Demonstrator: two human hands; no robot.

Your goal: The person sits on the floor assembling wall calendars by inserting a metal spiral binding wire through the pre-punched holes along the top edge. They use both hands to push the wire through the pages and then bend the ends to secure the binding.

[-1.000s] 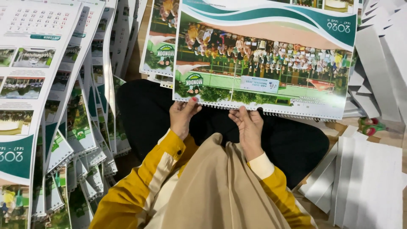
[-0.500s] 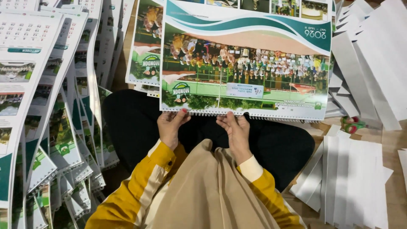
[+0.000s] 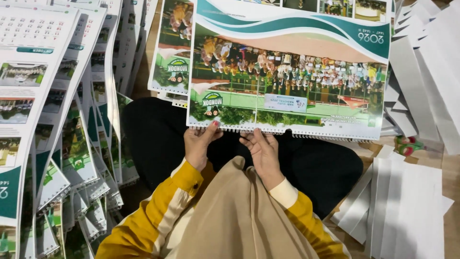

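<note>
Long mustard-yellow sleeves on both arms, each with a cream stripe running along the arm and a cream cuff at the wrist. One dark button on the cuff above the left hand [image 3: 199,144]. Pink-red polish on a left fingernail. Right hand [image 3: 262,153] bare. Beige cloth drapes down the front. Black garment over the legs.

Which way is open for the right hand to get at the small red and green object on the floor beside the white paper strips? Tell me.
Probably yes: the right hand now pinches the spiral-bound calendar, and must let go first. The red and green object lies uncovered to its right on the wooden floor, nothing between.
</note>
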